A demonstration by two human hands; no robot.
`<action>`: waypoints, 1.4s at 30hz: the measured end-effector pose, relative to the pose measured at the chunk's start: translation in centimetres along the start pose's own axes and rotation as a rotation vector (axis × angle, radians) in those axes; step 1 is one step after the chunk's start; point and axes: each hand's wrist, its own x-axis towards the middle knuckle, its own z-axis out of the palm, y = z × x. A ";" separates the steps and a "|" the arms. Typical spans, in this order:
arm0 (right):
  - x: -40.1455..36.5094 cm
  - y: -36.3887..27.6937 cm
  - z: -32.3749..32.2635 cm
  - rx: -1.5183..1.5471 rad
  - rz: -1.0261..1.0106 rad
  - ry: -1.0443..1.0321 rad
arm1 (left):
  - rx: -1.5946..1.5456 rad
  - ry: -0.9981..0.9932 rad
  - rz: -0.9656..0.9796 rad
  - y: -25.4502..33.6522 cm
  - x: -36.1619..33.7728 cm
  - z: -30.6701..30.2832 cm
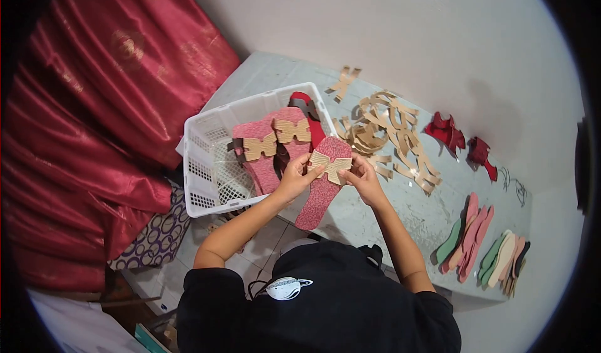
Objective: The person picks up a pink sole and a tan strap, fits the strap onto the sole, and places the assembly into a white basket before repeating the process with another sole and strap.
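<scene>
A sandal [319, 204] with a speckled pink sole and a tan ribbed strap is held between both hands, in front of my body. My left hand [297, 179] grips its left side, the thumb lying on the strap. On the opposite side, my right hand [363, 179] pinches the strap's edge with thumb and fingers. Just left of my hands stands a white plastic basket [216, 207]. Inside it lie similar pink sandals [260, 173] with tan straps, and red and dark footwear pieces [303, 102]. The undersides of my fingers are hidden by the sandal.
Tan straps [400, 127] lie heaped on the pale table [400, 209]. Farther right are red straps [446, 132] and a thin cord [518, 190]. Pink and green soles [476, 234] and several other soles [501, 259] sit near the right end. A red curtain [113, 102] hangs left.
</scene>
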 end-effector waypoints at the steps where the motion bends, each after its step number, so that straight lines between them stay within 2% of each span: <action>1: 0.8 -0.1 0.6 -0.011 -0.038 -0.027 | 0.033 0.031 0.028 0.7 -0.1 -0.5; 6: 4.4 -2.2 4.1 -0.053 -0.137 -0.141 | -0.003 0.114 0.125 4.2 -0.7 -3.3; 9: 6.9 -2.3 6.0 -0.102 -0.186 -0.182 | 0.092 0.194 0.202 6.3 -0.9 -5.2; 14: 10.7 -2.4 9.2 -0.206 -0.310 -0.239 | 0.181 0.258 0.188 8.3 -0.6 -9.5; 16: 11.2 -2.9 10.4 -0.269 -0.336 -0.241 | 0.223 0.286 0.361 8.8 -0.8 -10.2; 20: 12.4 -1.8 11.4 -0.305 -0.366 -0.249 | 0.296 0.346 0.302 9.0 -1.4 -11.3; 22: 12.7 -0.5 11.4 -0.296 -0.309 -0.262 | 0.273 0.358 0.345 7.4 -1.3 -12.1; 24: 13.0 1.9 11.1 -0.318 -0.339 -0.262 | 0.247 0.367 0.382 5.1 -1.2 -13.3; 28: 13.3 5.7 10.7 -0.240 -0.305 -0.215 | 0.209 0.365 0.301 2.2 -1.5 -14.6; 30: 13.7 7.1 10.1 -0.360 -0.326 -0.241 | 0.363 0.418 0.254 1.2 -1.7 -14.9; 35: 14.2 8.9 9.6 -0.584 -0.328 -0.138 | 0.416 0.424 0.277 -0.7 -1.4 -15.9; 39: 14.1 8.0 10.6 -0.817 -0.238 -0.037 | 0.539 0.504 0.301 -1.8 -0.6 -17.1; 42: 13.5 6.8 11.3 -0.975 -0.251 -0.005 | 0.583 0.514 0.316 -2.5 -0.2 -17.9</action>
